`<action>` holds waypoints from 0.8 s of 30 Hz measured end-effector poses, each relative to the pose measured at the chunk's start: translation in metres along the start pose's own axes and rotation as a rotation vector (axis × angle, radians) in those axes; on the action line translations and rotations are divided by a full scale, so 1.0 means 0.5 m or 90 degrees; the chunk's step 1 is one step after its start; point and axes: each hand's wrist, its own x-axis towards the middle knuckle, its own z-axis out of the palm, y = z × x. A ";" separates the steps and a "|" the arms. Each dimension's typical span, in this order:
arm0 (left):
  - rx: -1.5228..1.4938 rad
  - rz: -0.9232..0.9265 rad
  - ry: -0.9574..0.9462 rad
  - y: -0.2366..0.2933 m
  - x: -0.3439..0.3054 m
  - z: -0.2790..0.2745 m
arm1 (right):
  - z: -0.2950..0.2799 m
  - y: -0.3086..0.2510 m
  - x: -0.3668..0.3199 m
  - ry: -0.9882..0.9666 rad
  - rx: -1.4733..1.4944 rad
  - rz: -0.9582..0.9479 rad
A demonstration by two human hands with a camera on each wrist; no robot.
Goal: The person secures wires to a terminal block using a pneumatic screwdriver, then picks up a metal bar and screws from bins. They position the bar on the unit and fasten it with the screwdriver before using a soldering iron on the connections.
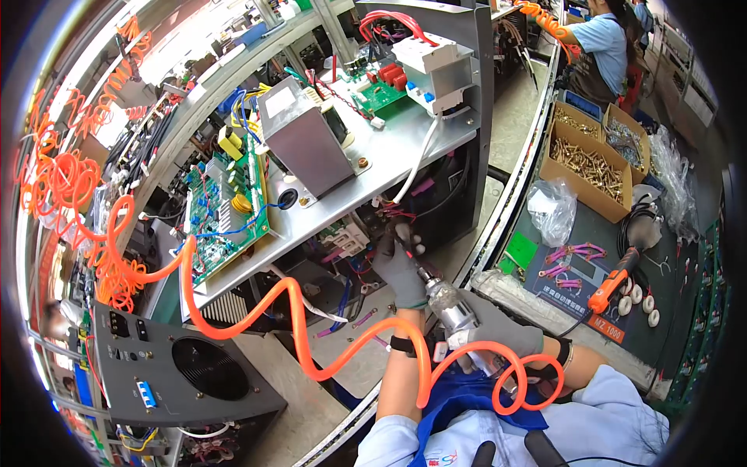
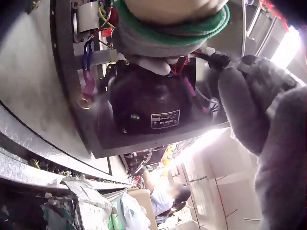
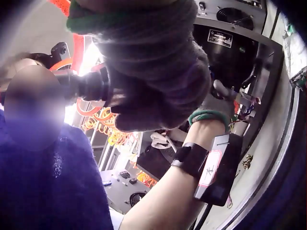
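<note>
The right hand (image 1: 502, 325), in a grey glove, grips a silver air driver (image 1: 451, 306), whose tip points at the left hand. Below the metal shelf, the gloved left hand (image 1: 398, 268) is among wires (image 1: 393, 208) inside the chassis; whether its fingers hold anything is hidden. In the left wrist view, a wire with a ring terminal (image 2: 85, 99) hangs beside a black labelled part (image 2: 151, 100), and the right hand (image 2: 273, 124) holds the driver from the right. The right wrist view has the right hand (image 3: 153, 72) wrapped round the driver (image 3: 93, 86), with the left hand (image 3: 216, 105) beyond.
An orange coiled hose (image 1: 311, 362) crosses in front of the arms. On the shelf (image 1: 319, 218) stand a metal-cased block (image 1: 299, 136) and circuit boards. To the right are boxes of brass fasteners (image 1: 595, 171) and an orange-handled tool (image 1: 615, 282). Another person (image 1: 603, 47) is farther back.
</note>
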 end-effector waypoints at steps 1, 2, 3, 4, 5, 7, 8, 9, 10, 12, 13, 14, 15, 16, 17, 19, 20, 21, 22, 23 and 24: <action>-0.042 -0.010 -0.015 -0.002 0.005 -0.005 | -0.005 0.010 0.007 -0.004 -0.011 -0.014; -0.042 -0.011 -0.015 -0.002 0.009 -0.006 | -0.010 0.017 0.015 -0.009 -0.022 -0.028; -0.021 -0.013 -0.012 -0.002 0.014 -0.007 | -0.012 0.015 0.023 0.005 -0.061 -0.062; -0.001 -0.015 -0.009 -0.003 0.018 -0.005 | -0.015 0.014 0.028 0.007 -0.061 -0.063; -0.002 -0.016 -0.010 -0.004 0.022 -0.005 | -0.017 0.014 0.032 0.004 -0.060 -0.053; -0.048 -0.062 -0.010 -0.007 0.024 -0.005 | -0.014 0.004 0.030 -0.011 -0.040 -0.020; -0.049 -0.064 -0.010 -0.007 0.022 -0.002 | -0.015 0.000 0.027 -0.010 -0.040 -0.019; -0.201 -0.122 -0.034 -0.005 0.019 0.002 | -0.016 -0.003 0.025 -0.037 -0.009 -0.011; -0.353 -0.178 -0.058 -0.004 0.017 0.004 | -0.017 -0.004 0.025 -0.066 0.020 -0.003; -0.568 -0.276 -0.108 -0.040 0.030 -0.003 | -0.015 0.003 0.029 -0.071 0.045 -0.013; -0.783 -0.374 -0.159 -0.063 0.038 -0.008 | -0.015 0.006 0.029 -0.074 0.098 -0.011; -0.785 -0.373 -0.158 -0.071 0.039 -0.003 | -0.014 0.009 0.029 -0.076 0.152 -0.008; -0.795 -0.350 -0.156 -0.079 0.041 0.003 | -0.013 0.012 0.031 -0.039 0.092 0.009; -0.805 -0.328 -0.154 -0.085 0.043 0.006 | -0.011 0.015 0.035 -0.038 0.092 0.009; -0.806 -0.329 -0.155 -0.088 0.044 0.002 | -0.008 0.017 0.039 -0.006 0.029 -0.013; -0.744 -0.328 -0.141 -0.049 0.034 0.013 | 0.000 0.016 0.043 0.028 -0.030 -0.052; -0.745 -0.328 -0.141 -0.050 0.036 0.014 | 0.004 0.014 0.043 0.030 -0.026 -0.070; -0.697 -0.293 -0.146 -0.053 0.038 0.015 | 0.003 0.016 0.046 0.036 -0.046 -0.086; -0.650 -0.259 -0.150 -0.055 0.040 0.017 | 0.000 0.018 0.048 0.040 -0.056 -0.094; -0.651 -0.259 -0.151 -0.053 0.039 0.021 | -0.003 0.020 0.051 0.044 -0.066 -0.102; -0.629 -0.239 -0.157 -0.051 0.038 0.027 | -0.008 0.021 0.054 0.055 -0.097 -0.090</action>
